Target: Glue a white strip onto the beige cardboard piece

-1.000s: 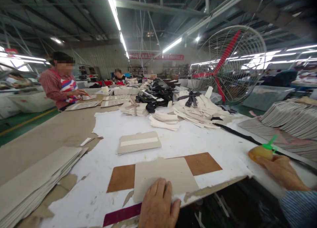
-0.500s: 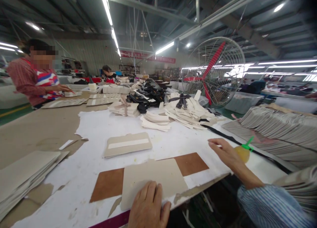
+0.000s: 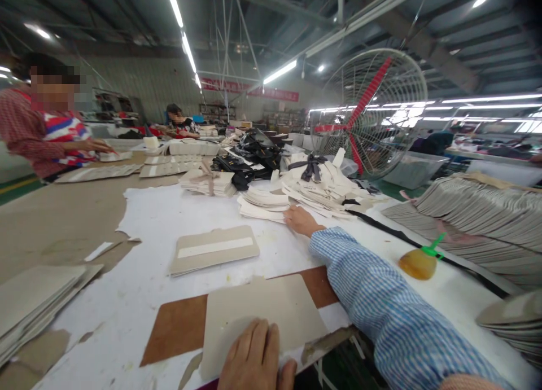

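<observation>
My left hand (image 3: 256,356) lies flat, fingers stretched out, on a beige rounded panel (image 3: 265,305) at the table's front edge. That panel rests over brown leather-like pieces; one brown piece (image 3: 175,328) shows at its left, another (image 3: 317,285) at its right, partly behind my sleeve. My right arm stretches forward, and my right hand (image 3: 302,220) has its fingers closed at the right end of a stack of cream strips (image 3: 265,201). How many strips the fingers hold is hidden. Between lies a beige panel with a white strip across it (image 3: 215,249).
A squeeze bottle of amber liquid with a green nozzle (image 3: 418,264) lies right of my sleeve. Stacked grey panels (image 3: 478,220) fill the right side; beige sheets (image 3: 38,299) lie left. Black pieces (image 3: 254,153) and a fan (image 3: 368,113) are beyond. A co-worker (image 3: 46,125) stands far left.
My right hand has moved forward and left, from above the table's right side to the cream strip stack. My left hand stays on the beige panel. The view has shifted slightly.
</observation>
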`<act>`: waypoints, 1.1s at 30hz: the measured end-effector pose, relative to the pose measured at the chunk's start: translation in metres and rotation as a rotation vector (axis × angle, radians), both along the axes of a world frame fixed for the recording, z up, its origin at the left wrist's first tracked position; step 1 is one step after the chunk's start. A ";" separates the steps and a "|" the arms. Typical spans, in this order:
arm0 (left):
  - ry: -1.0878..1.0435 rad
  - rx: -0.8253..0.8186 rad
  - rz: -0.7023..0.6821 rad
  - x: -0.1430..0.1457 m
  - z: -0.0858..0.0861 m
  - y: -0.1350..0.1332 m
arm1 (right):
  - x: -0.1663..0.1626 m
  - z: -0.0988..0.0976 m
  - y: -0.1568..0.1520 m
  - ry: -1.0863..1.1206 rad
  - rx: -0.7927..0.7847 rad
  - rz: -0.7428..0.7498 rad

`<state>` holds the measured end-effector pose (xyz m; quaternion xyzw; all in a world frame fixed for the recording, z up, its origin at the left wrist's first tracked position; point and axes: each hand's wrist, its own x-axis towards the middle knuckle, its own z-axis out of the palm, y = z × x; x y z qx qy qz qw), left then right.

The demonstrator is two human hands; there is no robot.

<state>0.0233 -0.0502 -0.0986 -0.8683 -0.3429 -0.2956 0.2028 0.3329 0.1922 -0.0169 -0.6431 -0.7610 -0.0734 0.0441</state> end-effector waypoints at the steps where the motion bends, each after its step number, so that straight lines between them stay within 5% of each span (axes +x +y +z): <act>1: -0.001 0.002 -0.002 0.000 0.000 0.000 | -0.001 -0.002 0.004 -0.032 -0.013 -0.007; 6: -0.001 -0.035 -0.017 0.001 0.007 -0.002 | -0.004 -0.003 0.007 -0.157 -0.050 -0.015; 16: -0.025 -0.349 0.034 0.012 0.053 -0.024 | -0.011 0.010 -0.004 -0.247 -0.130 -0.068; 33: -0.019 -0.289 0.035 0.007 0.039 -0.021 | -0.009 0.008 -0.005 -0.313 -0.080 -0.025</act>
